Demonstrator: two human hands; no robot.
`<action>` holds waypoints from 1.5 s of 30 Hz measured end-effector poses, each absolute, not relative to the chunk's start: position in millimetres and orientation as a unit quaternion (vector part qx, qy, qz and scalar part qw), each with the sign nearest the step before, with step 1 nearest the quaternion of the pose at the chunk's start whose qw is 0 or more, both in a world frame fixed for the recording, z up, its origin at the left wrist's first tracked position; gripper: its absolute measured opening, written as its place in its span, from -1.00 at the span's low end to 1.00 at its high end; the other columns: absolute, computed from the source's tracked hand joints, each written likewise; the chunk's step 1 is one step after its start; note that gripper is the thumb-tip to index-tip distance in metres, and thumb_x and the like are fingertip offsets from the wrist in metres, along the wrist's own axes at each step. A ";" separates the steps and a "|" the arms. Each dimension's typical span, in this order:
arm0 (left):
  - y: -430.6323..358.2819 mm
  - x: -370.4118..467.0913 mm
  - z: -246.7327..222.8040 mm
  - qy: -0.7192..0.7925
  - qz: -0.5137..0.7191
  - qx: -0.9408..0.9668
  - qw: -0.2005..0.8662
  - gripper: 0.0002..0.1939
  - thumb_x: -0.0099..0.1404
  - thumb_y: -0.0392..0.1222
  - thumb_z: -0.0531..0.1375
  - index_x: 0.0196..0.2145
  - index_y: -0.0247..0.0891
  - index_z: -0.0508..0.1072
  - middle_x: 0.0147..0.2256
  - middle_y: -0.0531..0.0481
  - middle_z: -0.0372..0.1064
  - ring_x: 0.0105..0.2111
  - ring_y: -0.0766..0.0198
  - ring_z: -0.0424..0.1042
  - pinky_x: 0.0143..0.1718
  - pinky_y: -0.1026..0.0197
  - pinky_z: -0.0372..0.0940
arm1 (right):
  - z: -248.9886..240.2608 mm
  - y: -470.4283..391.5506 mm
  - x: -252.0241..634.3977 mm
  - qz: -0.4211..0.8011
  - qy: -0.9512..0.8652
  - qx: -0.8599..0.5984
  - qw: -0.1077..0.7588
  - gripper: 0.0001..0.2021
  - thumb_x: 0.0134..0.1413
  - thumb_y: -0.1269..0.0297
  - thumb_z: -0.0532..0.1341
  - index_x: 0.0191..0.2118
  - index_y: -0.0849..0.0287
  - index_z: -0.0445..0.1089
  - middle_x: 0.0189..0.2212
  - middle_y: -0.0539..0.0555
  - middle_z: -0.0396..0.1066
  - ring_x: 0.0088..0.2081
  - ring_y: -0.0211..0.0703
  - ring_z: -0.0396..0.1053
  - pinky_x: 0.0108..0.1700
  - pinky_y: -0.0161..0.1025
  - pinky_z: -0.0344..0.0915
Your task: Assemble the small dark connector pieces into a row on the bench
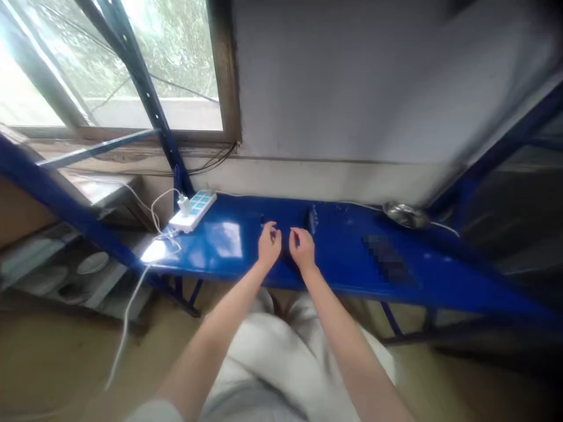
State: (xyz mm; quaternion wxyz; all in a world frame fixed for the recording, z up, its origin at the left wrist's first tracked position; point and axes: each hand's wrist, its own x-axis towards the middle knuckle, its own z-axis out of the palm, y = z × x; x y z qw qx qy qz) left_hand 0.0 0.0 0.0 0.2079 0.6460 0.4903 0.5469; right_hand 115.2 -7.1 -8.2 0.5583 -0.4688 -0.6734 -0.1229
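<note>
Both hands hover over the front half of a blue tabletop (347,258), a short gap between them. The fingers of my left hand (269,243) curl toward the thumb; a dark spot shows between them, too small to name. My right hand (302,247) is likewise closed, thumb and fingertips together, and whatever they hold cannot be made out. Just behind the left hand lies a tiny dark piece (263,220). A small dark, ridged object (312,218) sits right behind the right hand.
A white power strip (193,212) with a plug and white cable lies at the left end. Toward the back right is a shiny, crumpled-looking item (404,214). A blurred-out dark rectangle (389,258) lies on the right. Blue metal posts (152,99) frame the table.
</note>
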 end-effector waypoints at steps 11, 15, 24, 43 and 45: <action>45.1 -49.5 30.7 0.581 0.276 0.766 0.014 -0.58 0.35 -0.17 -0.17 0.13 -0.18 0.15 -0.03 -0.20 0.23 -0.15 0.12 0.34 -0.21 0.16 0.21 | -5.6 -12.6 115.9 -0.045 -0.673 -0.492 0.550 -0.72 0.18 0.23 -0.04 -0.21 0.19 0.38 -0.33 0.18 0.43 -0.27 -0.11 0.39 -0.24 -0.13 0.38; 56.9 -57.6 26.3 0.567 0.189 0.802 0.008 -0.58 0.34 -0.24 -0.16 0.12 -0.22 0.16 -0.07 -0.23 0.27 -0.17 0.11 0.33 -0.22 0.16 0.19 | -5.3 -14.3 116.1 -0.019 -0.676 -0.499 0.542 -0.70 0.18 0.21 -0.04 -0.20 0.19 0.38 -0.31 0.18 0.44 -0.25 -0.10 0.40 -0.23 -0.13 0.39; 59.9 -47.5 22.1 0.540 0.462 0.642 0.289 -0.82 0.25 -0.16 0.04 -0.43 -0.26 0.35 -0.56 0.01 0.34 -0.60 0.36 0.28 -0.47 0.30 0.15 | -2.8 -13.8 115.0 0.006 -0.680 -0.519 0.517 -0.67 0.19 0.16 -0.07 -0.17 0.20 0.36 -0.29 0.19 0.42 -0.23 -0.07 0.38 -0.18 -0.10 0.35; 13.0 -19.2 2.7 0.362 0.508 0.535 0.570 -0.63 0.12 0.00 0.19 -0.23 -0.36 0.40 -0.39 -0.10 0.45 -0.58 0.39 0.38 -0.48 0.31 0.18 | -7.1 -6.4 118.8 0.052 -0.691 -0.564 0.449 -0.67 0.22 0.13 -0.15 -0.41 0.15 0.22 -0.51 0.05 0.30 -0.46 -0.19 0.25 -0.40 -0.30 0.11; 12.9 -17.8 0.6 0.372 0.510 0.537 0.560 -0.64 0.13 0.01 0.17 -0.26 -0.37 0.38 -0.43 -0.08 0.44 -0.59 0.40 0.37 -0.49 0.32 0.18 | -7.1 -7.5 118.1 0.046 -0.693 -0.560 0.451 -0.68 0.22 0.14 -0.14 -0.42 0.15 0.21 -0.52 0.04 0.29 -0.47 -0.20 0.23 -0.40 -0.30 0.11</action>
